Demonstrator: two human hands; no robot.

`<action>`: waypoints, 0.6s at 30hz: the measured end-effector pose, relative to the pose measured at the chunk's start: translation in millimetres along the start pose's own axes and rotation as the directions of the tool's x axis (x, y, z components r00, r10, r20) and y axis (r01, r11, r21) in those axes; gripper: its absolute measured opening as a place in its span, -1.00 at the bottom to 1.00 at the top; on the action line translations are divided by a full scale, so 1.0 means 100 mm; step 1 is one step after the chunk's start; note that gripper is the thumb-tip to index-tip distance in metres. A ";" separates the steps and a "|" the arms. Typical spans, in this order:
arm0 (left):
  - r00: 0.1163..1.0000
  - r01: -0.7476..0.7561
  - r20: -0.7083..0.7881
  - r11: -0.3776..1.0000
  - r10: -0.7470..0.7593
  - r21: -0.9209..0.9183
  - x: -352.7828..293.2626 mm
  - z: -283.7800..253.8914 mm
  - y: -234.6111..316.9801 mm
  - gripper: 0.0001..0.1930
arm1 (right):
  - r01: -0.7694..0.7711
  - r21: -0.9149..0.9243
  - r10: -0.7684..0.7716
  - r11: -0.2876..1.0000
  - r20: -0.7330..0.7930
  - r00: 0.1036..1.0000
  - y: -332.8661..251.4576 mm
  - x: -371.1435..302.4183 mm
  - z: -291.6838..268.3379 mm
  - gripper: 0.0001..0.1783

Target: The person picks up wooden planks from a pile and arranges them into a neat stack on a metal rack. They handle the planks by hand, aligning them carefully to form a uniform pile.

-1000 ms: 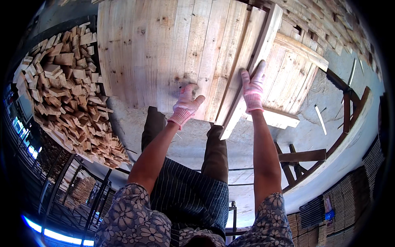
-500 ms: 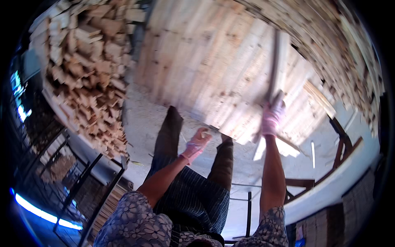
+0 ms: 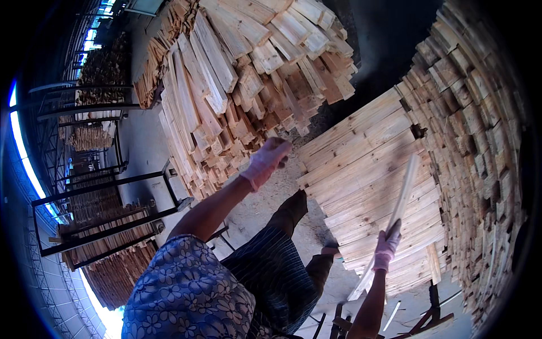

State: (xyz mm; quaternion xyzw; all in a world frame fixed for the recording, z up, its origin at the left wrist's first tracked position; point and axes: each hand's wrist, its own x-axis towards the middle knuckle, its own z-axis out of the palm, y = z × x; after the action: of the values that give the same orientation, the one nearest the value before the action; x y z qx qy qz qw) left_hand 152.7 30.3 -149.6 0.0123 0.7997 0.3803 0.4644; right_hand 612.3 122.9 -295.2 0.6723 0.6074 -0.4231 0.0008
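Observation:
My right hand, in a pink and grey work glove, is closed around a long narrow wooden board. The board stands tilted on edge above a flat layer of planks laid side by side, its far end pointing up and away. My left hand, in a similar glove, is raised in front of a heap of loose boards. Its fingers are curled in, and no board shows in them. My legs are beside the near edge of the plank layer.
A tall curved-looking stack of boards rises along the right of the plank layer. On the left stand a black metal frame and further wood stacks. Dark metal bars are at lower right, with sawdust on the concrete floor.
My view has turned left, bringing the heap of boards to the upper middle. My left arm has stretched out toward that heap. My right hand still grips the board over the planks.

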 end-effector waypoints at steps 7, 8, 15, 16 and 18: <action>1.000 -0.012 -0.009 0.805 0.008 -0.592 1.39 0.21 0.51 -0.49 | 0.246 0.136 -0.270 0.960 0.195 0.943 -0.94 -0.18 0.48 -0.07; 0.998 -0.051 -0.016 0.734 0.055 -0.677 1.52 0.19 0.36 -0.54 | 0.277 0.158 -0.304 0.948 0.184 0.935 -0.99 -0.24 0.54 -0.08; 0.987 0.102 -0.053 0.839 -0.153 -0.534 0.84 0.24 0.59 -0.79 | 0.071 0.222 -0.132 0.973 0.272 0.953 -0.89 -0.50 0.39 -0.04; 0.992 0.096 -0.020 0.854 -0.123 -0.511 0.70 0.20 0.56 -0.80 | 0.046 0.257 -0.120 0.965 0.280 0.952 -0.91 -0.47 0.37 -0.04; 0.973 0.037 0.201 0.777 0.116 -0.629 0.02 0.45 0.18 -0.79 | -0.064 0.616 -0.144 0.785 0.283 0.948 -0.88 -0.47 0.33 -0.09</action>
State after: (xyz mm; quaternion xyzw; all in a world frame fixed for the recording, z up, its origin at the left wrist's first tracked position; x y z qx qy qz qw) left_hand 179.5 70.8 -151.9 -0.0826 0.5677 0.6308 0.5225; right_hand 526.5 90.7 -244.3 0.5457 0.4416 -0.7000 -0.1313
